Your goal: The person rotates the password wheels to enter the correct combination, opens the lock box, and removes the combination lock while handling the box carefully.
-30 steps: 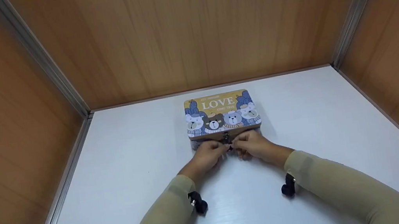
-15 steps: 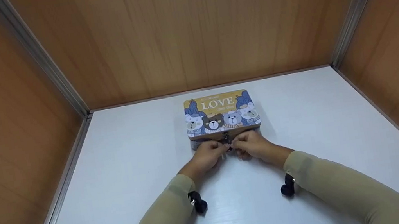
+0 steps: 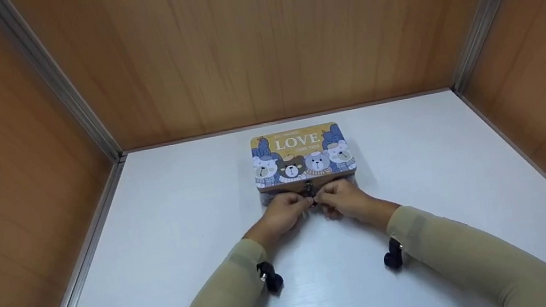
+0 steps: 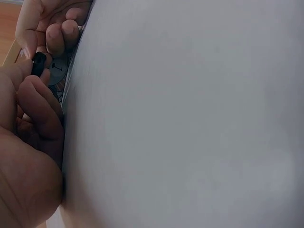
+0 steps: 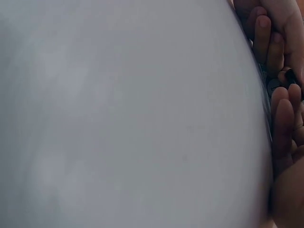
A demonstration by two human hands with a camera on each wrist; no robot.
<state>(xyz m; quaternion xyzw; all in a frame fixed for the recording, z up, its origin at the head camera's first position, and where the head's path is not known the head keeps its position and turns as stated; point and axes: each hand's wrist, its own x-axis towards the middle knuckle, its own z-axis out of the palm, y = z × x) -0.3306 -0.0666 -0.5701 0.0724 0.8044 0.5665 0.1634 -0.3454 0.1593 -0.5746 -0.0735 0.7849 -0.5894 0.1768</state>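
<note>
A rectangular tin box [image 3: 303, 154] with bears and the word LOVE on its yellow and blue lid stands closed in the head view. At the middle of its front is a dark metal clasp [image 3: 309, 187]. Just below it, a small black padlock [image 4: 39, 64] shows between the fingertips of both hands, mostly covered by them. My left hand [image 3: 283, 212] pinches it from the left with thumb and forefinger. From the right, my right hand [image 3: 346, 199] pinches it the same way, its other fingers curled beneath. Both hands are low, close over the table.
The white table [image 3: 177, 200] lies under the box and both arms. Wood-grain panels [image 3: 261, 41] enclose it at the back and on both sides, with metal profiles [image 3: 63, 87] at the corners. A small black camera hangs at each wrist.
Both hands keep their grip at the clasp; the fingertips shift only very slightly. The box stays in place.
</note>
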